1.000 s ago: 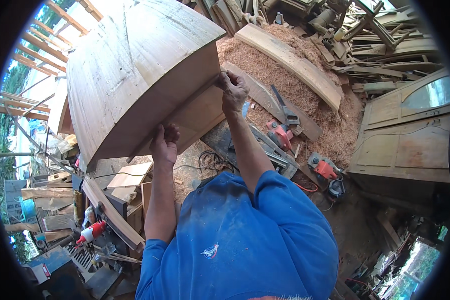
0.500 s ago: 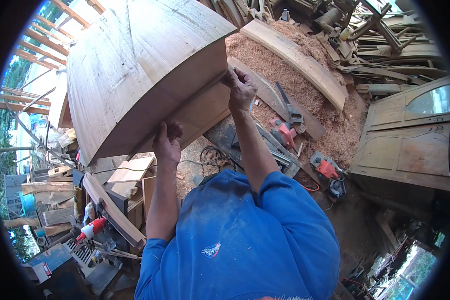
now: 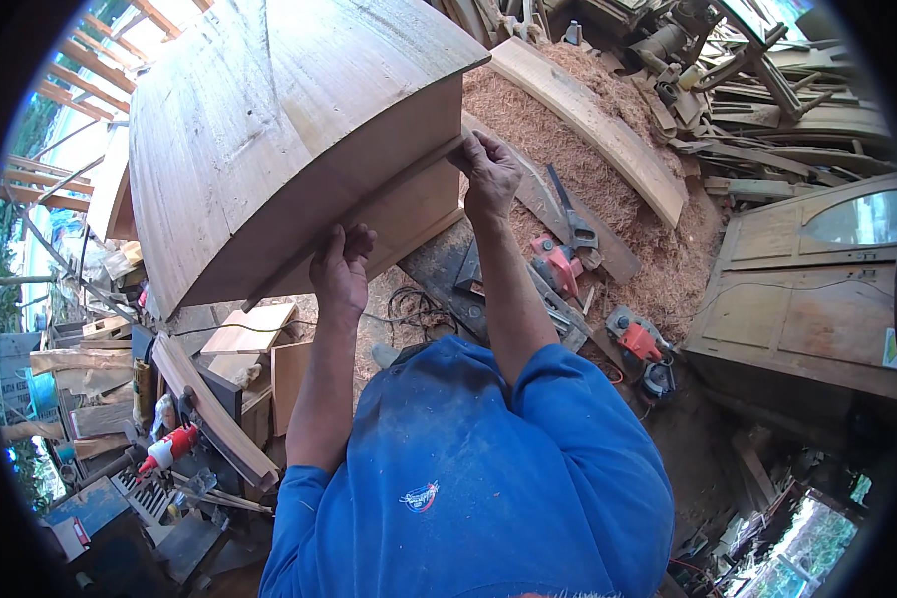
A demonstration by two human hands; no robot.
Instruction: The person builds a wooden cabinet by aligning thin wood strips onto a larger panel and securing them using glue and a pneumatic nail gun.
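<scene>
**Holding a thin wooden strip (image 3: 399, 189) along the shaded side of a large wooden piece (image 3: 289, 110)**

Pinching the strip's upper right end between thumb and fingers of the right hand (image 3: 490, 177), just beside the near right corner of the large piece. Reaching to the strip's lower stretch with the left hand (image 3: 341, 269), curling its fingers loosely and raising its thumb; being unable to tell from this angle whether to call that a pinch or a mere touch. Slanting the strip from lower left, past the left hand, up to the right hand. Being unable to tell how much of it to count as touching the wood behind.

Wearing a blue shirt (image 3: 488, 458), stretching both bare forearms forward. Looking past the right hand onto wood shavings (image 3: 488, 105), with a long pale board (image 3: 593, 130) lying across them and a handsaw (image 3: 582, 233) resting nearer. Having a red power tool (image 3: 558, 267) just beside the saw and a red and grey power tool (image 3: 640, 342) nearer still. Facing a panelled wooden piece (image 3: 777, 299) with an oval pane at far right. Seeing a red and white bottle (image 3: 172, 447) among scrap wood at left.
</scene>
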